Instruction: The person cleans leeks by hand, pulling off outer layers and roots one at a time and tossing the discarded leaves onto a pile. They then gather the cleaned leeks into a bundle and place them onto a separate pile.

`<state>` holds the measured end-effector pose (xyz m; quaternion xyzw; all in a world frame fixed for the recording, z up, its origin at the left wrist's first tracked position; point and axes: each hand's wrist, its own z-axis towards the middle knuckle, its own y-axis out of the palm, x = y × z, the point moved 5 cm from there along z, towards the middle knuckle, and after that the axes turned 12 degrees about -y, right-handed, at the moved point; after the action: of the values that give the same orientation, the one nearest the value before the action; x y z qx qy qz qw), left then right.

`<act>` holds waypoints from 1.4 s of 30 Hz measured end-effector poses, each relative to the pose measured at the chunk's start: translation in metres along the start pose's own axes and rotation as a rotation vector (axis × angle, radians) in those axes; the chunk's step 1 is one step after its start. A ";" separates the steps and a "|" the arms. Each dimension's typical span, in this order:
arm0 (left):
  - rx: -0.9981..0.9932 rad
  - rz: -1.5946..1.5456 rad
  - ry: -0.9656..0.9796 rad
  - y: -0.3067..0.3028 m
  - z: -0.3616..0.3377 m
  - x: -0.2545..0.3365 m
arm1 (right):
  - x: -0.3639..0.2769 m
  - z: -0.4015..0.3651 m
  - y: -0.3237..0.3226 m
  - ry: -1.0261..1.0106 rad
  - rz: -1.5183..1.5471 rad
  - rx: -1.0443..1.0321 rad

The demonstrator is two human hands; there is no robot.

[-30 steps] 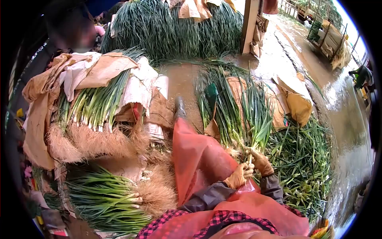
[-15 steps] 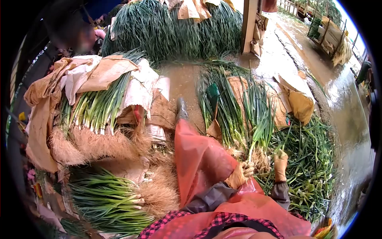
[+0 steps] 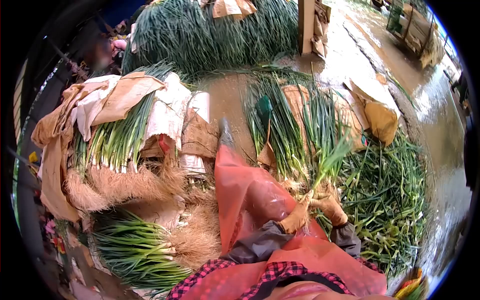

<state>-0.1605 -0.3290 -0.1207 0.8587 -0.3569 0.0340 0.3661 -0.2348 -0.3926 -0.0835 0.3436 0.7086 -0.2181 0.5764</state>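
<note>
My left hand point(image 3: 296, 216), in a tan glove, is closed round the lower, rooty end of a spring onion point(image 3: 320, 174) over my lap. The onion's leaves lean up and to the right, blurred at the tip. From the right, my gloved right hand point(image 3: 330, 207) meets the same stalk, its fingers curled against it beside my left hand. Just beyond my hands lie bunches of untrimmed spring onions point(image 3: 287, 145) with roots towards me. A red plastic apron point(image 3: 245, 190) covers my legs.
Loose green leaves point(image 3: 390, 210) are heaped on my right. To my left lies a pile of cleaned spring onions point(image 3: 135, 245), with a sack-covered stack point(image 3: 120, 135) behind it. A tall onion stack point(image 3: 215, 40) stands beyond, by a post point(image 3: 305, 27). Wet ground point(image 3: 440, 130) runs along the right.
My right hand has moved left from above the leaf heap to the stalk in my left hand. The stalk's leaves have swung, and the view has shifted slightly.
</note>
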 end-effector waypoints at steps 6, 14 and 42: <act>-0.107 -0.090 0.255 0.005 -0.002 0.031 | 0.009 -0.027 -0.019 -0.132 0.097 0.290; -0.102 -0.051 0.398 0.012 -0.011 0.092 | 0.160 0.040 -0.197 0.044 -0.632 0.746; -0.009 -0.008 0.127 -0.005 -0.040 0.004 | 0.044 0.079 0.001 -0.014 0.578 0.134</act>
<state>-0.1463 -0.3032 -0.0930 0.8547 -0.3295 0.0851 0.3919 -0.1861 -0.4372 -0.1453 0.5671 0.5612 -0.0936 0.5956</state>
